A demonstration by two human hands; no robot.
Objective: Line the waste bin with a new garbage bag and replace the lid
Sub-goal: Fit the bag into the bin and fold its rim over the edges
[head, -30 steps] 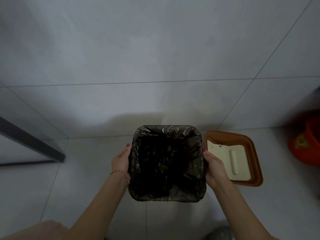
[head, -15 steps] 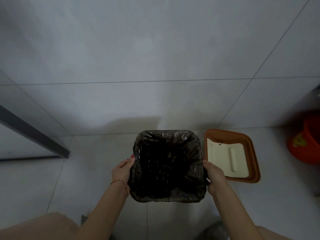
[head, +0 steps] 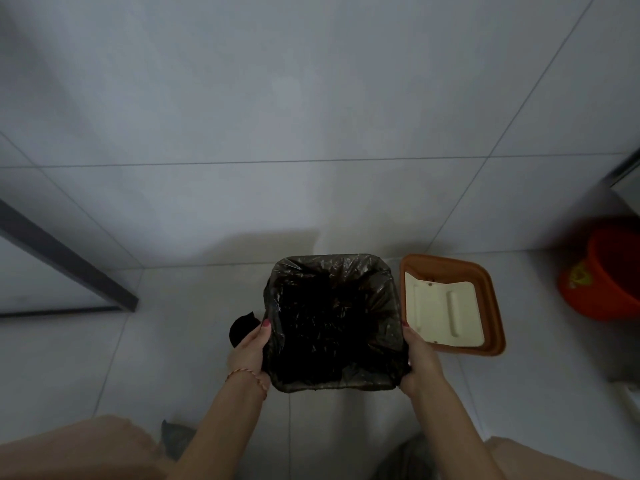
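Note:
The square waste bin (head: 388,384) stands on the tiled floor against the wall, lined with a black garbage bag (head: 329,317) whose edge is folded over the rim. My left hand (head: 251,348) grips the bin's left side over the bag. On the right side, my right hand (head: 417,358) holds the rim the same way. The brown lid (head: 491,306) lies upside down on the floor just right of the bin, its cream swing flap facing up.
A small black roll-like object (head: 240,329) lies on the floor behind my left hand. An orange bucket (head: 609,271) stands at the far right. A dark frame edge (head: 69,268) runs along the left. My knees show at the bottom.
Both hands slid toward the near corners of the bin's rim. The view shifted, and the black object left of the bin came into sight.

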